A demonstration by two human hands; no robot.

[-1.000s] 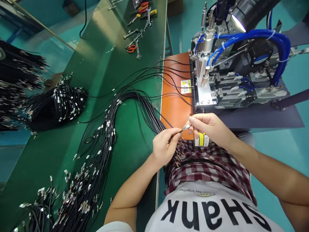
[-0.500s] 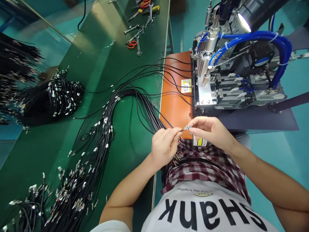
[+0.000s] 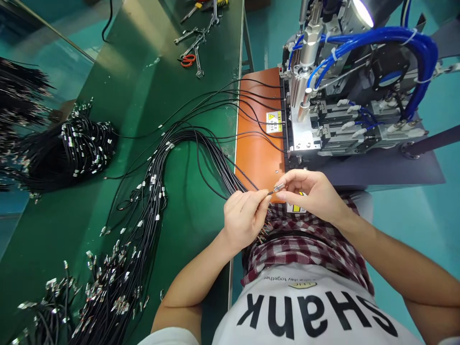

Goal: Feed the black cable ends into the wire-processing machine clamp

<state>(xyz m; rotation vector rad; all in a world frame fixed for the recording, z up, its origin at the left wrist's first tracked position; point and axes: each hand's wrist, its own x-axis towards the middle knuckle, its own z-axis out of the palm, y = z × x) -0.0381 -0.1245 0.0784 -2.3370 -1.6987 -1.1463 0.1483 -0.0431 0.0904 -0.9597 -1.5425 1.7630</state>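
Observation:
My left hand [image 3: 246, 214] is closed round a black cable, pinching it just behind its end. On that end sits a small silvery connector [image 3: 278, 188]. The thumb and fingertips of my right hand [image 3: 309, 194] close on the connector from the other side. Beneath and behind my left hand runs a thick bundle of black cables [image 3: 219, 165], which arches back over the green table. Its loose coloured wire ends [image 3: 265, 232] hang over my lap. The orange plate [image 3: 258, 158] of the machine lies just beyond both hands.
At right stands a machine [image 3: 305, 115] with blue air hoses [image 3: 381, 38]; several cables run into its front. On the green table [image 3: 194, 206] lie a coiled cable bundle [image 3: 86, 148], loose cable ends [image 3: 108, 282], wrenches [image 3: 199, 62] and red-handled pliers or scissors [image 3: 188, 60].
Both hands keep their hold on the cable end, and the connector tilts slightly more upward at its right end. The whole view has shifted a little.

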